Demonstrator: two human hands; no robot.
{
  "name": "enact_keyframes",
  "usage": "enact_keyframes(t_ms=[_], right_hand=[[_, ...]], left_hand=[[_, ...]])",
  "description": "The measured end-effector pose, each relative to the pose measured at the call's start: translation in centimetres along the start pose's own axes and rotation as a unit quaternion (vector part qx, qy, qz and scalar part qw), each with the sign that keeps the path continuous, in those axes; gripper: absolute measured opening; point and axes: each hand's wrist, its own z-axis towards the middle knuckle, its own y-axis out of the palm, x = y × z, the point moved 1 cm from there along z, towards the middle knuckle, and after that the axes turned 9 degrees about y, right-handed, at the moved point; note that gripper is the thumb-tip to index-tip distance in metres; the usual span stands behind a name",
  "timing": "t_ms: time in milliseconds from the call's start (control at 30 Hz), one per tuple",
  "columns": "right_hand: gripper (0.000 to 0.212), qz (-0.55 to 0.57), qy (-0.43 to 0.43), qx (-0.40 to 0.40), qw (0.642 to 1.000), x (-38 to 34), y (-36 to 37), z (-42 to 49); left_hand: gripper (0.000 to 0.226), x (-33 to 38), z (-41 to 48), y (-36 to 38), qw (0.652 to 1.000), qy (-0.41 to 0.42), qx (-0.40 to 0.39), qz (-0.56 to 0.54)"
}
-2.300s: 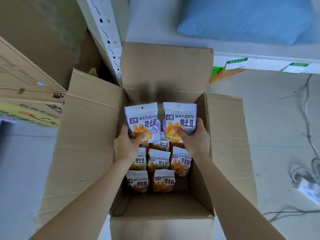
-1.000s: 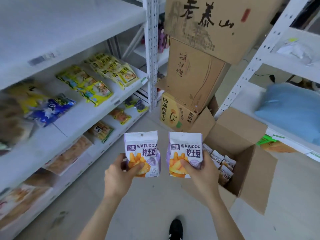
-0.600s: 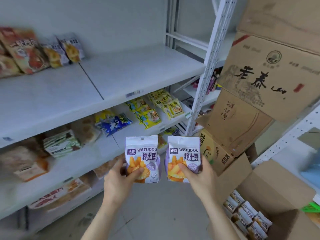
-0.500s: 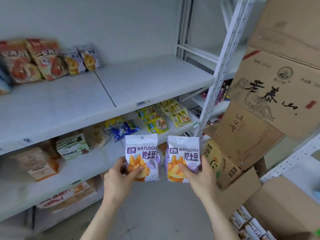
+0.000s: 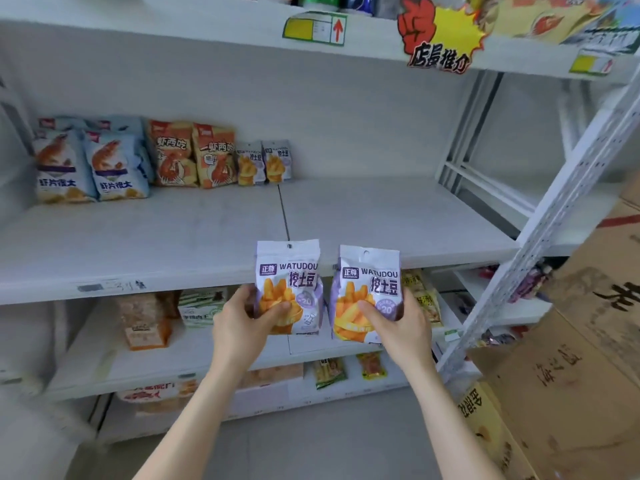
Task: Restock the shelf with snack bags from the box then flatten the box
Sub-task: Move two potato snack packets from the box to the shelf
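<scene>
nearest us, our left hand pinches one purple watudou snack bag upright by its lower half, and our right hand pinches a second watudou bag just beside it (thumbs on the fronts). both hover before the white shelf. at its back stand two matching small bags, beside orange bags.

Both hands raised side by side, left hand and right hand seemingly pinching.
</scene>
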Motion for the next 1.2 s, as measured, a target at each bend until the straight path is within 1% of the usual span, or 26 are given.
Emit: enact_keyframes(t_ms=[67,167,267,467,633,767,900,967,1100,1133,1200], right_hand=[[0.043,-0.003,-0.014,-0.015,1.0,-1.1,1.0,2.2],[0.043,-0.014,-0.032,-0.023,0.999,-2.7,2.7,6.0],[0.042,-0.012,-0.05,-0.033,0.998,-4.2,4.9,9.8],[0.04,-0.011,-0.081,-0.042,0.996,-6.5,10.2,17.6],[0.037,0.004,-0.091,-0.05,0.995,-7.3,15.5,23.7],[0.037,0.007,-0.09,-0.057,0.994,-7.9,19.6,28.5],[0.034,0.015,-0.092,-0.063,0.994,-8.4,23.1,33.1],[0.035,0.019,-0.094,-0.064,0.993,-8.7,24.6,35.4],[0.04,0.025,-0.098,-0.06,0.993,-9.1,27.3,39.9],[0.043,0.028,-0.099,-0.058,0.993,-9.2,28.0,40.9],[0.046,0.03,-0.097,-0.057,0.993,-9.5,29.2,42.9]], left_hand=[[0.028,0.2,1.9,0.1,1.0,0.001,0.013,0.007],[0.038,0.1,5.3,0.4,1.0,-0.007,0.02,0.016],[0.038,-0.4,9.2,0.9,0.999,-0.004,0.029,0.024],[0.048,-3.2,18.2,1.8,0.999,-0.003,0.045,0.03],[0.04,-6.2,25.1,2.9,0.998,-0.006,0.053,0.026],[0.036,-8.8,30.0,3.8,0.997,-0.015,0.077,0.019],[0.041,-10.8,34.9,4.8,0.995,-0.013,0.093,0.021],[0.04,-11.4,37.2,5.4,0.995,-0.012,0.094,0.031],[0.032,-12.5,41.8,6.8,0.994,0.001,0.103,0.041],[0.033,-12.7,42.9,7.1,0.994,0.006,0.103,0.046],[0.042,-13.2,44.8,7.7,0.992,0.014,0.106,0.063]])
